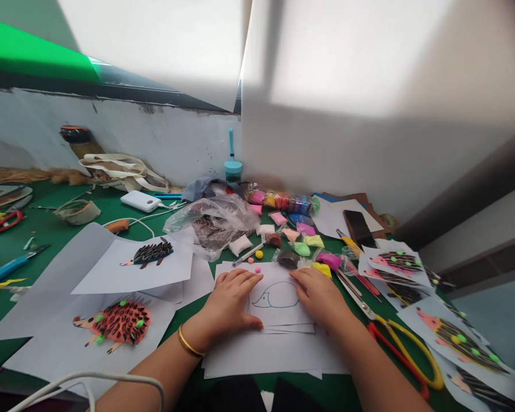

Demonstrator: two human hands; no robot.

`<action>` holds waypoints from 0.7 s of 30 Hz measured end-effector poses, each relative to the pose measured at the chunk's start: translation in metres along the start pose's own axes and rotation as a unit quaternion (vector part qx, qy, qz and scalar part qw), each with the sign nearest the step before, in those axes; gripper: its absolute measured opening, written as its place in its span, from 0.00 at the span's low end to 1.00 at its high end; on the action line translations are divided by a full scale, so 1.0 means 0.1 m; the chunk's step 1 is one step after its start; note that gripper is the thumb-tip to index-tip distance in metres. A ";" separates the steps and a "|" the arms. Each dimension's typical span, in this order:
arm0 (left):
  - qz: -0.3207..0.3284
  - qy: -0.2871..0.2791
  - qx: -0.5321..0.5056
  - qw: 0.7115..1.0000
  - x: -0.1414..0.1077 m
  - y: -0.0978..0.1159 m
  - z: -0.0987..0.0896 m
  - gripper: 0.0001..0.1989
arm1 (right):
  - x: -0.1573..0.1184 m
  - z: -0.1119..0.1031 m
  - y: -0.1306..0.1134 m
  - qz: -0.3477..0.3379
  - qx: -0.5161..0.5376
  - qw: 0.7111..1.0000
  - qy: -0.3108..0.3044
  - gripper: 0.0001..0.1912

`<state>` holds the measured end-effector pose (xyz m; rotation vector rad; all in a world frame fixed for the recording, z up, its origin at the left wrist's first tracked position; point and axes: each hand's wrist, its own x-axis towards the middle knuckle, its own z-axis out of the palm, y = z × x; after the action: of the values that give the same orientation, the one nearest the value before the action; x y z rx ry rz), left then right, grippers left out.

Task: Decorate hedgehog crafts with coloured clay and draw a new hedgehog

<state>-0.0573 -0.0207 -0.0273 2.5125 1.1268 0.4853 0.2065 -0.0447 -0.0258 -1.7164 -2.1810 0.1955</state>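
A sheet of white paper [278, 321] with a hedgehog outline [282, 294] drawn in blue lies on a stack of larger white sheets [240, 361]. Across its left edge rests my left hand [232, 297], thumb and fingers spread, a gold bangle at the wrist. My right hand [321, 293] lies at the sheet's right edge with its fingertips on the paper; some of its fingers are hidden. Neither hand grips anything visible. Just beyond the fingertips are small pink and yellow clay balls [259, 254] and a white pen [248, 256].
Scissors [373, 317] lie right of my right arm. Hedgehog pictures with seed spines sit at left [120, 323] and right [459, 337]. Clay packets [301, 249], a plastic bag of seeds [214, 223] and a phone [358, 228] lie behind. A white cable [111, 376] crosses the lower left.
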 end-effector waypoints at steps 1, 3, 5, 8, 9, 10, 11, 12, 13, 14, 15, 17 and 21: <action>0.000 -0.001 -0.002 1.000 0.00 -0.01 0.00 0.51 | 0.00 0.00 0.00 0.001 -0.001 1.000 -0.001 0.16; -0.003 -0.003 -0.005 1.000 -0.01 -0.02 0.00 0.52 | 0.01 0.00 0.00 0.006 -0.004 1.000 -0.005 0.16; -0.010 -0.007 -0.007 1.000 -0.02 -0.04 -0.01 0.53 | 0.01 0.00 0.00 0.010 -0.009 1.000 -0.012 0.16; -0.025 -0.020 -0.005 0.999 -0.03 -0.05 -0.02 0.57 | 0.01 0.00 -0.01 0.020 -0.013 0.999 -0.024 0.16; -0.029 -0.027 -0.004 0.999 -0.03 -0.05 -0.03 0.59 | 0.01 0.00 -0.01 0.024 -0.014 0.999 -0.028 0.16; -0.031 -0.034 -0.002 0.999 -0.03 -0.05 -0.04 0.59 | 0.01 0.00 -0.01 0.029 -0.015 0.999 -0.032 0.16; -0.033 -0.040 0.000 0.999 -0.03 -0.05 -0.05 0.60 | 0.01 0.00 -0.01 0.032 -0.016 0.999 -0.036 0.17; -0.034 -0.044 0.002 0.998 -0.03 -0.04 -0.05 0.60 | 0.02 0.00 -0.01 0.035 -0.016 0.999 -0.039 0.17; -0.034 -0.047 0.003 0.998 -0.03 -0.04 -0.06 0.60 | 0.02 -0.01 -0.01 0.037 -0.016 0.998 -0.041 0.17; -0.035 -0.049 0.003 0.998 -0.02 -0.04 -0.06 0.60 | 0.02 -0.01 -0.01 0.039 -0.014 0.998 -0.043 0.16; -0.034 -0.050 0.004 0.998 -0.02 -0.04 -0.07 0.60 | 0.02 -0.01 -0.01 0.041 -0.012 0.998 -0.044 0.16; -0.034 -0.050 0.006 0.998 -0.02 -0.03 -0.07 0.60 | 0.02 0.00 -0.02 0.043 -0.010 0.998 -0.043 0.15; -0.035 -0.046 0.011 0.998 -0.02 -0.02 -0.06 0.60 | 0.02 0.02 -0.02 0.038 -0.002 0.999 -0.037 0.14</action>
<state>-0.0629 -0.0197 -0.0231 2.4764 1.1868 0.3371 0.2039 -0.0430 -0.0265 -1.8234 -2.1703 0.2789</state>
